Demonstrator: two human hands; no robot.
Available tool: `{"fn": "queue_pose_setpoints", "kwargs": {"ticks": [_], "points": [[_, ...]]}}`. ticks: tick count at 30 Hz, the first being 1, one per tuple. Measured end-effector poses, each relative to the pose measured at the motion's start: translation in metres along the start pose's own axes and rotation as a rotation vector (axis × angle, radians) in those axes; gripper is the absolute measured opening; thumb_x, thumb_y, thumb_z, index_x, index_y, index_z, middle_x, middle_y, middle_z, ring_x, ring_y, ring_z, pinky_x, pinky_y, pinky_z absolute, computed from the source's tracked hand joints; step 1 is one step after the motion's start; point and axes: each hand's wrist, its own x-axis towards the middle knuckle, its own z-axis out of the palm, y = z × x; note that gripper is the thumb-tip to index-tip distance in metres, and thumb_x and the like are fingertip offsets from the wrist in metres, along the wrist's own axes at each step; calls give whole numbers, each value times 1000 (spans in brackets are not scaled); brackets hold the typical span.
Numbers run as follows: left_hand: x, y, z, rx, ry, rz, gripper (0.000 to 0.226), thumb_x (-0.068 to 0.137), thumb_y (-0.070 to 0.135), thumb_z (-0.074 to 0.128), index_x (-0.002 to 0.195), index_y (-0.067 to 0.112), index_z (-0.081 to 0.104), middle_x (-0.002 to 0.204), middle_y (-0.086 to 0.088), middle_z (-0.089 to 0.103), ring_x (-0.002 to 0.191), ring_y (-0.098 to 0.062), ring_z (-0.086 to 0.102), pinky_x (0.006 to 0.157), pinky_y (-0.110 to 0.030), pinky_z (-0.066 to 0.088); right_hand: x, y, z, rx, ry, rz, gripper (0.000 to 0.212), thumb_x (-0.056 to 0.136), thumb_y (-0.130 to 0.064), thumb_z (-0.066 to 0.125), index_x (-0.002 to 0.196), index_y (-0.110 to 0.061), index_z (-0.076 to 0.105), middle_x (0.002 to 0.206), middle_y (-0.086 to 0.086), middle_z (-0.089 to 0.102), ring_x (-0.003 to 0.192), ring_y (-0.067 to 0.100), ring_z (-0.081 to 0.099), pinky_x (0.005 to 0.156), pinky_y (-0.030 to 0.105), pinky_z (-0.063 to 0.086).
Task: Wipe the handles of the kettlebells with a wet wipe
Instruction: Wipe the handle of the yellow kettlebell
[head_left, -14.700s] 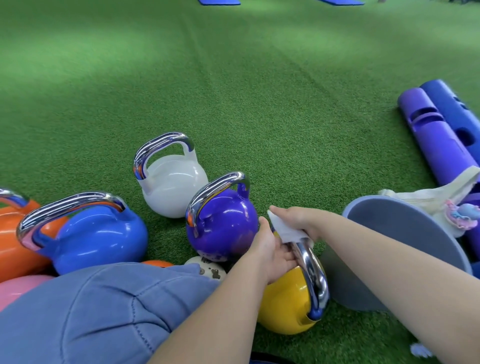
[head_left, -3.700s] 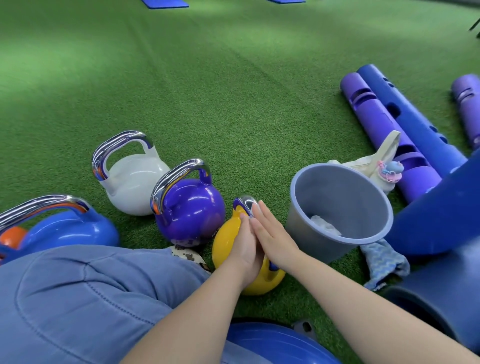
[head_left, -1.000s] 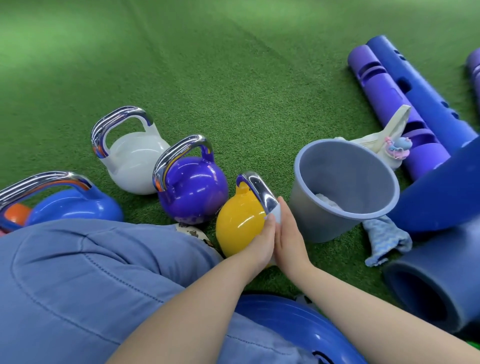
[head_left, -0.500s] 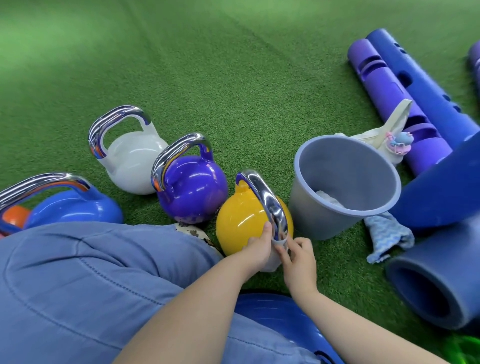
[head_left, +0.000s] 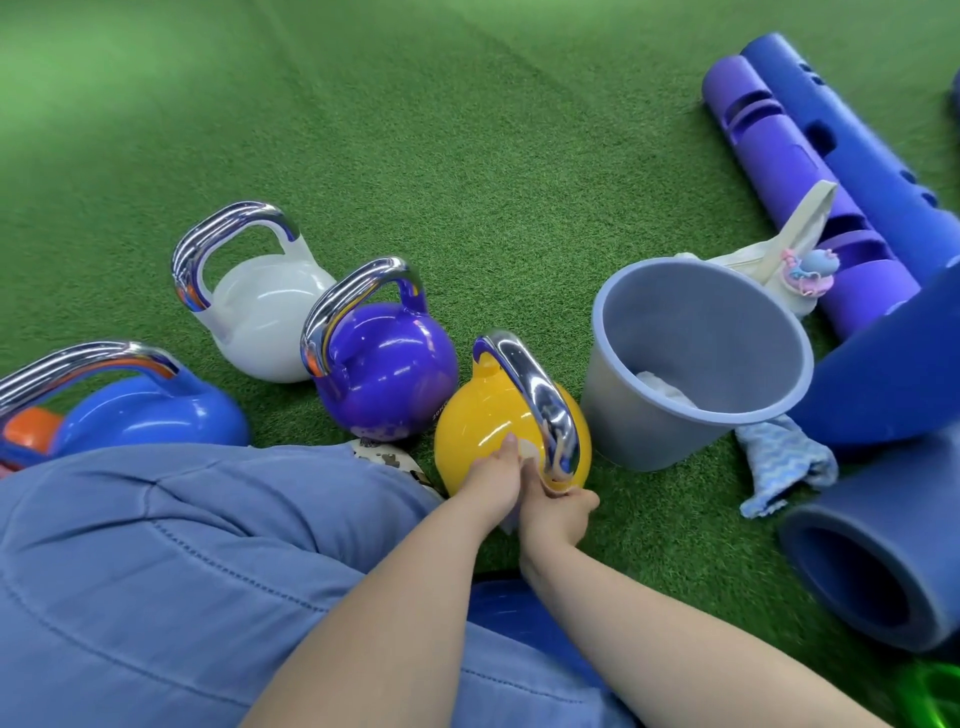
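From the head view, the yellow kettlebell (head_left: 498, 426) stands on the turf (head_left: 467, 156) between the purple kettlebell (head_left: 387, 371) and the grey bucket (head_left: 696, 364), and both hands meet at the near foot of its chrome handle (head_left: 540, 400). The left hand (head_left: 493, 480) steadies the ball with fingers pressed together, while the right hand (head_left: 558, 512) curls its fingers round the wet wipe (head_left: 527, 452) there. To do this well, I judge the wipe should wrap the bar fully and slide up over the arch, the ball held firm.
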Motion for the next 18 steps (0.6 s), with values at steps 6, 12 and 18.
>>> {"fn": "queue_pose_setpoints", "kwargs": {"ticks": [6, 12, 18], "points": [[-7, 1, -5, 80, 54, 34, 45, 103, 27, 22, 138, 4, 37, 144, -16, 37, 133, -30, 33, 109, -35, 28, -11, -24, 20, 146, 139, 179, 64, 75, -37, 73, 111, -3, 31, 108, 20, 55, 100, 33, 58, 76, 34, 40], [-10, 4, -5, 201, 24, 10, 48, 103, 30, 15, 140, 5, 31, 144, -18, 33, 132, -31, 33, 105, -36, 30, 1, 7, 0, -85, -42, -137, 41, 86, -31, 63, 96, -10, 30, 88, 10, 53, 79, 28, 56, 71, 38, 47], [-12, 1, -7, 263, 64, -68, 51, 101, 35, 27, 141, 3, 27, 144, -18, 32, 127, -33, 38, 101, -36, 35, 24, 5, -35, -368, -282, -497, 37, 75, -23, 76, 79, -19, 39, 76, 0, 56, 72, 22, 54, 61, 32, 41]]}}
